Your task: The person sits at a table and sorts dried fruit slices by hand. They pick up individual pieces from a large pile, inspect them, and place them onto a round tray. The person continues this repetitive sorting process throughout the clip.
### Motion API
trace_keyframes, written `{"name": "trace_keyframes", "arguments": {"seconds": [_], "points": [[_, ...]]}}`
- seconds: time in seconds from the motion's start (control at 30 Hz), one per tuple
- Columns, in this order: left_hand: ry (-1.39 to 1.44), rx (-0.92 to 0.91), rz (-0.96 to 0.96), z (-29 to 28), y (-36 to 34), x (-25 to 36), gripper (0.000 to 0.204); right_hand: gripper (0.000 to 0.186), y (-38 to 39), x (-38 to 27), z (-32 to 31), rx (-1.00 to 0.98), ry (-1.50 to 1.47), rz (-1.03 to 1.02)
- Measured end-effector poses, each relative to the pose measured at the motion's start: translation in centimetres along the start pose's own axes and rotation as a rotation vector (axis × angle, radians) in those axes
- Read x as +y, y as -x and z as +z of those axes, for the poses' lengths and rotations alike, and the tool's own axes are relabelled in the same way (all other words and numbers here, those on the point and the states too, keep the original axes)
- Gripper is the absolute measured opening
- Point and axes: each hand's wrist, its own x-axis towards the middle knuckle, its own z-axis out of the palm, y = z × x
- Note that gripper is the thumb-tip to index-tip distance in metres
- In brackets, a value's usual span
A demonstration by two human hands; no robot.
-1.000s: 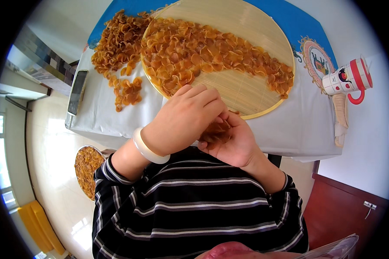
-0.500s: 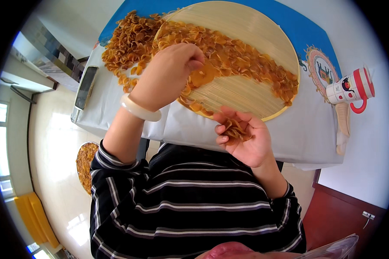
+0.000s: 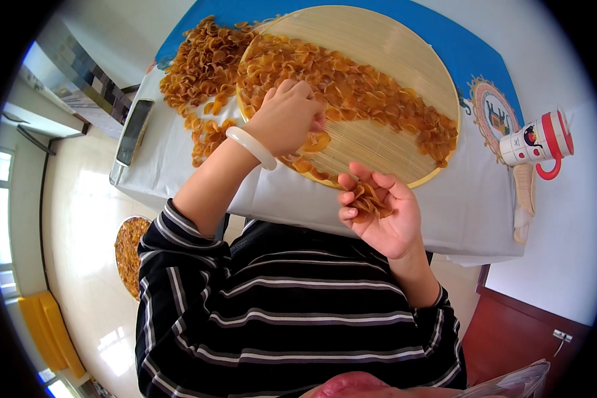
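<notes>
A round woven bamboo tray (image 3: 378,36) with a yellow rim lies on the table, and a broad band of thin amber-brown dried slices (image 3: 358,89) crosses it. My left hand (image 3: 288,113), wearing a pale bangle, is over the tray's near left part with fingers curled down. A loose slice (image 3: 317,142) shows right below its fingertips; whatever they may pinch is hidden. My right hand (image 3: 391,215) is palm up at the tray's near edge, fingers curled around a small bunch of slices (image 3: 370,201). More slices form a heap (image 3: 202,66) left of the tray.
A phone (image 3: 134,132) lies at the table's left edge. On the right stand a white and red mug (image 3: 537,138) and a round patterned mat (image 3: 492,113). Another round tray of slices (image 3: 131,252) is low on the left, above the floor.
My left hand has come down and right, nearer the bare near part of the tray. The right hand, still cupping its slices, has shifted only slightly.
</notes>
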Motion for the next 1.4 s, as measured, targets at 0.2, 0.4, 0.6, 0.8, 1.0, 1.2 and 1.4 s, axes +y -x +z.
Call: {"name": "trace_keyframes", "arguments": {"seconds": [0.2, 0.4, 0.6, 0.8, 1.0, 1.2, 1.4], "points": [[0.026, -0.012, -0.027, 0.2, 0.5, -0.5, 0.004, 0.041, -0.1, 0.2, -0.1, -0.008, 0.004, 0.011], [0.038, -0.034, -0.026, 0.6, 0.7, -0.9, 0.005, 0.041, -0.1, 0.2, -0.1, -0.021, 0.01, 0.013], [0.023, -0.044, -0.006, 0.5, 0.7, -0.9, 0.005, 0.041, -0.1, 0.3, 0.0, -0.03, 0.025, 0.009], [0.001, -0.039, -0.002, 0.0, 0.9, -0.3, 0.008, 0.042, -0.1, 0.2, 0.0, -0.015, 0.036, 0.006], [0.02, -0.076, 0.051, -0.7, 1.3, 0.2, 0.017, 0.042, -0.1, 0.2, 0.1, -0.02, 0.034, 0.003], [-0.026, -0.13, 0.036, -0.5, 1.6, 0.3, 0.02, 0.042, -0.1, 0.2, 0.1, -0.011, 0.017, 0.001], [-0.009, -0.103, 0.035, -0.6, 1.7, 0.2, 0.021, 0.042, 0.0, 0.2, 0.0, -0.011, 0.011, 0.001]]}}
